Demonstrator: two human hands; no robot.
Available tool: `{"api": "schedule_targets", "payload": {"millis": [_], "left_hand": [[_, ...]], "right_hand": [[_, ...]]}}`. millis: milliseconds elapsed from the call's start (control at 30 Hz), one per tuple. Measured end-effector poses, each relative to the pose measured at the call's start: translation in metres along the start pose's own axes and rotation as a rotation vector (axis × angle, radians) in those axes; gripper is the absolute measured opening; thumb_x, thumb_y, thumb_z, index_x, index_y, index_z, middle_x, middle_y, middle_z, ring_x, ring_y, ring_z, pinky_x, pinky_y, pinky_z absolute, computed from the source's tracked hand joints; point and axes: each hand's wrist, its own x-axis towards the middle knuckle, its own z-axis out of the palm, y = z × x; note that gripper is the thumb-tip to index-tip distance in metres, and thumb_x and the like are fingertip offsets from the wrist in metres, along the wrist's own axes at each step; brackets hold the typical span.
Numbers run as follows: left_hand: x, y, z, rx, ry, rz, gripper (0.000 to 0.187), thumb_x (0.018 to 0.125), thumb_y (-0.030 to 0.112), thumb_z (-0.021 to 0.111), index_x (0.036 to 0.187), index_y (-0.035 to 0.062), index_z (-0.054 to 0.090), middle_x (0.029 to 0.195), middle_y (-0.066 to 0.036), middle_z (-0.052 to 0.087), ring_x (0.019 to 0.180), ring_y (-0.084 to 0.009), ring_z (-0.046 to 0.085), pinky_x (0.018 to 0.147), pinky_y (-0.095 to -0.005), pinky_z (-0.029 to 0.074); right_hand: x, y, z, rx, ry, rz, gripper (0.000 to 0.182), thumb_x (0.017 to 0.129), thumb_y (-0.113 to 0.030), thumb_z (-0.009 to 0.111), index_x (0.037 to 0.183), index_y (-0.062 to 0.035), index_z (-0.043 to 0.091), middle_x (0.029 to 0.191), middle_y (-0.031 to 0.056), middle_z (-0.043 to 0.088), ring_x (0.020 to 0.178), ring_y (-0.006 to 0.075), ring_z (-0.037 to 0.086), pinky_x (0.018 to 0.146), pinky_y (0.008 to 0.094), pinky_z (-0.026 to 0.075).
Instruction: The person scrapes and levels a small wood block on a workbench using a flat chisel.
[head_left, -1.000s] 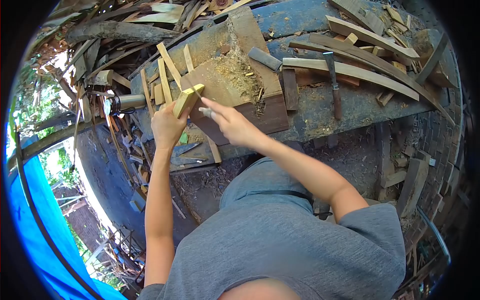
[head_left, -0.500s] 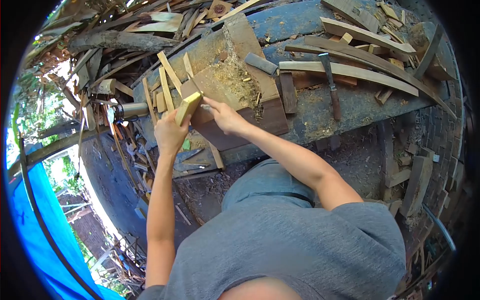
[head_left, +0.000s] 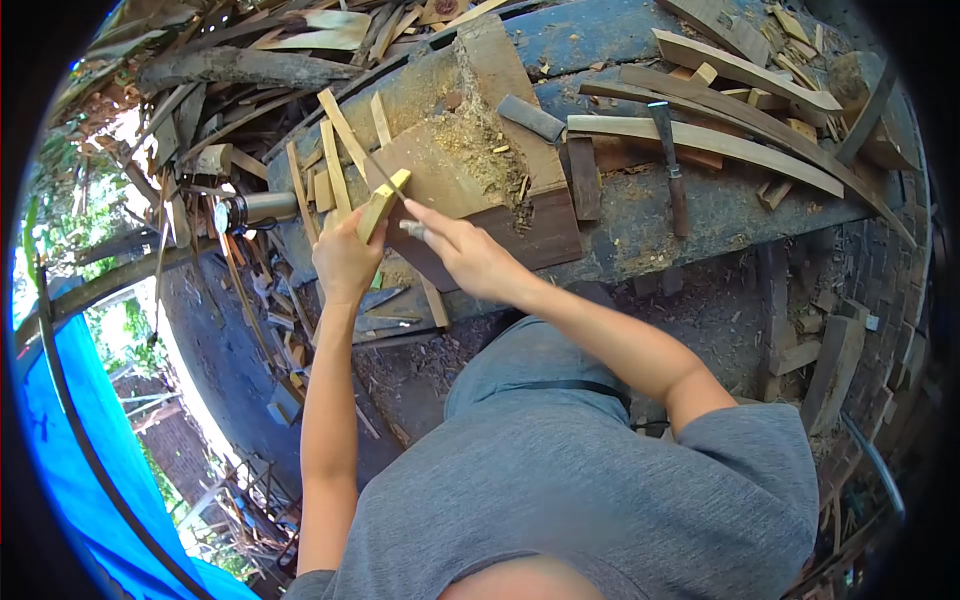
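My left hand (head_left: 346, 262) is closed round a short, pale yellow wood block (head_left: 377, 210) and holds it tilted, its upper end sticking out past the fingers. Close beside it, my right hand (head_left: 462, 255) grips a thin, dark-bladed tool (head_left: 384, 176) with a light-coloured handle. The blade lies across the block's upper end, with my right index finger stretched along it. Whether it is a file or a knife I cannot tell. Below both hands is a brown board (head_left: 515, 245) with sawdust and wood chips (head_left: 487, 165) on it.
Narrow wood strips (head_left: 345, 130) lean just beyond the block. A steel flask (head_left: 262, 210) stands to the left. Rightward on the blue bench (head_left: 640, 215) lie a chisel (head_left: 670, 170), a grey cylinder (head_left: 531, 117) and long curved boards (head_left: 720, 146). Scrap wood (head_left: 240, 75) is heaped at the back left.
My right hand has moved a little down and right along with the tool, whose blade still crosses the block. My left hand keeps its hold; the view has shifted slightly.
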Motion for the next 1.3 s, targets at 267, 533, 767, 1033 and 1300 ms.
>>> {"api": "schedule_targets", "payload": {"millis": [267,533,767,1033,1300], "left_hand": [[0.002,0.0,-0.002,-0.003,-0.037,0.008,0.033,0.083,0.038,0.073,0.112,0.0219,0.075,0.08,-0.017,0.07,0.078,-0.0378,0.07,0.069,-0.0461,0.055],[-0.003,-0.002,0.002,0.02,0.059,0.095,0.028,0.083,0.037,0.076,0.098,0.014,0.072,0.074,-0.017,0.069,0.072,-0.0393,0.068,0.063,-0.0468,0.053],[-0.004,-0.004,0.0,0.044,0.066,0.117,0.028,0.084,0.039,0.074,0.099,0.0149,0.073,0.073,-0.017,0.068,0.071,-0.0392,0.068,0.062,-0.0463,0.053],[-0.002,-0.006,0.0,0.008,-0.014,0.089,0.033,0.082,0.036,0.074,0.113,0.0236,0.074,0.081,-0.014,0.072,0.075,-0.0361,0.069,0.067,-0.0455,0.055],[0.0,-0.006,-0.003,0.005,0.017,0.128,0.024,0.085,0.035,0.073,0.093,0.0126,0.071,0.072,-0.017,0.068,0.071,-0.0383,0.068,0.062,-0.0453,0.053]], "right_hand": [[0.034,-0.001,-0.012,0.064,-0.096,0.295,0.048,0.105,-0.015,0.04,0.153,-0.0094,0.039,0.136,0.0206,0.06,0.126,0.0269,0.057,0.106,0.0369,0.042],[-0.051,-0.035,-0.021,-0.013,-0.064,0.01,0.047,0.106,-0.015,0.039,0.153,-0.0121,0.037,0.141,0.0199,0.056,0.132,0.0318,0.053,0.11,0.0395,0.04],[-0.043,-0.022,-0.023,0.014,-0.105,-0.075,0.047,0.106,-0.016,0.04,0.153,-0.0135,0.038,0.134,0.0225,0.06,0.125,0.0344,0.057,0.104,0.0403,0.044],[0.009,0.005,-0.005,-0.063,0.03,-0.127,0.047,0.104,-0.019,0.042,0.15,-0.0118,0.041,0.131,0.0243,0.061,0.121,0.04,0.059,0.101,0.042,0.046],[-0.056,-0.032,-0.029,0.038,-0.062,-0.031,0.046,0.106,-0.015,0.038,0.152,-0.0142,0.039,0.138,0.0214,0.058,0.127,0.0342,0.057,0.106,0.0419,0.045]]}}
